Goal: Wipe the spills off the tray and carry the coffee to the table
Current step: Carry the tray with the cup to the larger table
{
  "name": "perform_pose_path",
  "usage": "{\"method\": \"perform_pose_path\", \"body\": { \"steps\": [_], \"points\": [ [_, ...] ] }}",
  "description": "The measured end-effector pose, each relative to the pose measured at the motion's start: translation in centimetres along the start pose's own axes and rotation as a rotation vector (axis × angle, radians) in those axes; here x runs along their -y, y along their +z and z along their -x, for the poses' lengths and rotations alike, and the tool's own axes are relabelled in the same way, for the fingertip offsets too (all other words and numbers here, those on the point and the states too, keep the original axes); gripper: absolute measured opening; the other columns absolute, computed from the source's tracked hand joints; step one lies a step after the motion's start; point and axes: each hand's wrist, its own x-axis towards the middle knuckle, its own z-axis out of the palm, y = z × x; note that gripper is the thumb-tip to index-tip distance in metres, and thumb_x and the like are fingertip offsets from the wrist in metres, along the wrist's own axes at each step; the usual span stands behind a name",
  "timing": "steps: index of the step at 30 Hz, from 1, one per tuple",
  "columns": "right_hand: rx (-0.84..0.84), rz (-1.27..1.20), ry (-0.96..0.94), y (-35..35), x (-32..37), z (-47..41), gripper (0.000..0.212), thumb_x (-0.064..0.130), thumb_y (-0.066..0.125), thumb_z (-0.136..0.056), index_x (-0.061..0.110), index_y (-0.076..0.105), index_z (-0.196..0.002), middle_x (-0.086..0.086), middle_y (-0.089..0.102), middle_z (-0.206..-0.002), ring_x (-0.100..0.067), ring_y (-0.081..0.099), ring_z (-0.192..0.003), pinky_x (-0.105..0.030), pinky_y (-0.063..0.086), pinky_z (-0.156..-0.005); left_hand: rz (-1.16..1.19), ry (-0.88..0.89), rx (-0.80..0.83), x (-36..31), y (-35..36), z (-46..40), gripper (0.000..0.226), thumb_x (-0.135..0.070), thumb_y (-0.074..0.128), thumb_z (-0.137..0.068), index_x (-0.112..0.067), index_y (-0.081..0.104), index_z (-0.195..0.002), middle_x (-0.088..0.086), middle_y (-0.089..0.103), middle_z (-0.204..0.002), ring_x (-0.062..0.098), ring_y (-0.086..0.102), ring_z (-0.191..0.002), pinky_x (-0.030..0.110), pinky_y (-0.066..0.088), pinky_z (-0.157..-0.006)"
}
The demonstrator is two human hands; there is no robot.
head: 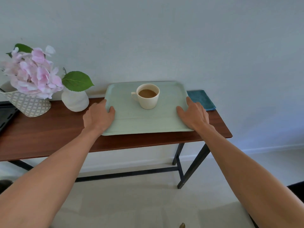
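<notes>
Both our forearms reach out from the bottom of the view toward the tray (pixel 144 119), and everything else we place against that tray. Our left hand (pixel 98 116) sits on the tray's left edge, thumb hooked over the rim onto the upper face and fingers curled at the side; whether they have gone underneath we cannot tell. Our right hand (pixel 194 114) mirrors it on the right edge, thumb on the surface, fingers spread along the rim. Neither hand is closed in a fist; each is half open and laid against the tray, about equally near to it. The tray lies flat on the wooden console table (pixel 49 129), its long axis running left to right between our hands, its near edge close to the table's front edge. We see no spill on the pale green surface, so we judge the wiping done and the lift about to start. Toward the tray's far half stands the cup of coffee (pixel 148 96), upright, handle pointing left, roughly midway between our hands, so an even lift should keep it level. Just right of the tray lies a folded blue cloth (pixel 203 99). Left of the tray stand a white vase (pixel 74 101) and a patterned pot with pink flowers (pixel 31 71). No brand, label or writing is readable anywhere.
</notes>
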Motion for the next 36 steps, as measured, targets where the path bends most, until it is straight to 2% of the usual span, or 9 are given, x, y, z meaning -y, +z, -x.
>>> {"method": "perform_pose_path", "body": {
  "steps": [5,9,13,17,21,24,27,31,36],
  "points": [
    [-0.032,-0.012,0.051,-1.9,-1.7,1.7,0.068,0.061,0.043,-0.095,0.024,0.036,-0.152,-0.007,0.061,-0.108,-0.027,0.062,-0.088,-0.042,0.054,-0.076,0.017,0.097,-0.021,-1.9,0.4,-0.5,0.049,-0.05,0.045,-0.094,-0.02,0.061,-0.129,0.014,0.068,-0.111,0.043,0.064,-0.102,0.044,0.044,-0.076],
    [-0.095,-0.026,0.148,-3.1,-4.0,4.1,0.067,0.06,0.044,-0.091,0.021,0.043,-0.146,-0.005,0.061,-0.105,-0.025,0.054,-0.088,-0.037,0.041,-0.072,0.072,0.186,0.0,-4.4,0.5,-0.5,0.052,-0.05,0.046,-0.093,-0.022,0.061,-0.134,0.013,0.069,-0.115,0.044,0.065,-0.105,0.045,0.046,-0.078],
    [-0.138,-0.062,0.284,-4.8,-6.9,7.0,0.072,0.063,0.045,-0.085,0.024,0.044,-0.146,-0.013,0.063,-0.121,-0.036,0.059,-0.105,-0.041,0.042,-0.078,0.134,0.3,0.042,-8.0,1.0,-0.2,0.048,-0.05,0.045,-0.092,-0.022,0.064,-0.125,0.01,0.068,-0.101,0.042,0.066,-0.096,0.041,0.043,-0.071],
    [-0.223,-0.067,0.403,-7.0,-10.3,10.8,0.068,0.061,0.05,-0.087,0.022,0.048,-0.142,-0.014,0.064,-0.121,-0.039,0.061,-0.107,-0.04,0.042,-0.076,0.181,0.397,0.097,-12.9,1.8,1.0,0.048,-0.049,0.046,-0.092,-0.022,0.064,-0.127,0.01,0.069,-0.104,0.041,0.066,-0.097,0.042,0.046,-0.074],
    [-0.286,-0.053,0.524,-9.6,-14.0,15.1,0.064,0.06,0.052,-0.09,0.021,0.049,-0.141,-0.013,0.065,-0.123,-0.037,0.062,-0.105,-0.04,0.048,-0.076,0.247,0.526,0.156,-18.6,2.5,3.1,0.04,-0.048,0.045,-0.091,-0.021,0.065,-0.111,0.006,0.067,-0.094,0.039,0.066,-0.091,0.042,0.049,-0.073],
    [-0.346,-0.036,0.591,-11.6,-17.1,18.6,0.064,0.058,0.053,-0.092,0.021,0.049,-0.144,-0.013,0.067,-0.121,-0.035,0.063,-0.103,-0.039,0.047,-0.073,0.284,0.612,0.208,-23.2,2.9,5.1,0.04,-0.048,0.044,-0.091,-0.021,0.065,-0.113,0.007,0.067,-0.096,0.037,0.065,-0.09,0.043,0.051,-0.075],
    [-0.406,-0.012,0.674,-13.9,-20.2,22.4,0.072,0.059,0.054,-0.092,0.024,0.042,-0.154,-0.013,0.065,-0.131,-0.037,0.061,-0.116,-0.042,0.047,-0.082,0.339,0.719,0.275,-28.2,3.4,7.6,0.037,-0.047,0.043,-0.092,-0.02,0.063,-0.108,0.007,0.064,-0.093,0.033,0.063,-0.086,0.043,0.052,-0.073],
    [-0.488,0.014,0.759,-16.7,-24.8,27.7,0.072,0.058,0.056,-0.092,0.024,0.042,-0.154,-0.014,0.066,-0.128,-0.037,0.062,-0.113,-0.042,0.044,-0.081,0.425,0.865,0.312,-35.2,4.1,12.3,0.027,-0.043,0.044,-0.092,-0.019,0.056,-0.087,0.004,0.059,-0.076,0.029,0.059,-0.076,0.037,0.043,-0.058],
    [-0.563,0.02,0.855,-20.4,-30.9,34.4,0.068,0.057,0.056,-0.091,0.018,0.048,-0.146,-0.015,0.067,-0.124,-0.038,0.064,-0.109,-0.046,0.049,-0.083,0.439,0.938,0.363,-43.8,4.7,19.3,0.039,-0.047,0.046,-0.09,-0.018,0.062,-0.109,0.01,0.065,-0.093,0.036,0.062,-0.089,0.046,0.054,-0.077]
  ]
}}
